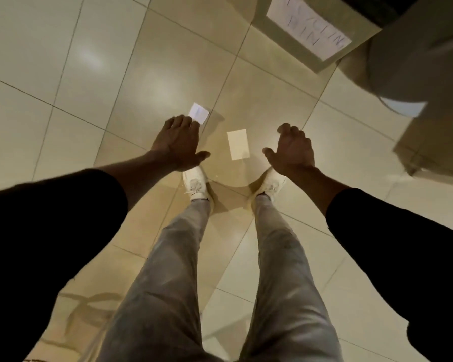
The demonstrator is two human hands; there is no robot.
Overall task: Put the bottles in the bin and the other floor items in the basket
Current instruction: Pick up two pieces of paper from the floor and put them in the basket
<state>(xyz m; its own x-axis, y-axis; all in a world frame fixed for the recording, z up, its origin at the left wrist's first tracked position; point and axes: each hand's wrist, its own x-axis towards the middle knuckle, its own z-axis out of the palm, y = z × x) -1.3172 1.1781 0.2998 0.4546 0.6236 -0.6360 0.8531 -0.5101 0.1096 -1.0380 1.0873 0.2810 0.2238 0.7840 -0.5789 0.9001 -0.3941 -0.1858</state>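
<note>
Hands: left hand (178,146), right hand (294,150) both relaxed, empty | Items: white paper (199,113), cream card (238,144) flat on floor (89,74), between hands | Handling: likely light, thin, bendy; pry up an edge, then pinch.

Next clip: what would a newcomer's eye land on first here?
Two bare hands reach down over the tiled floor: the left hand hangs at the edge of a small white paper, the right hand beside a cream card lying between them. At top right stands a cardboard box bearing a handwritten paper label.
</note>
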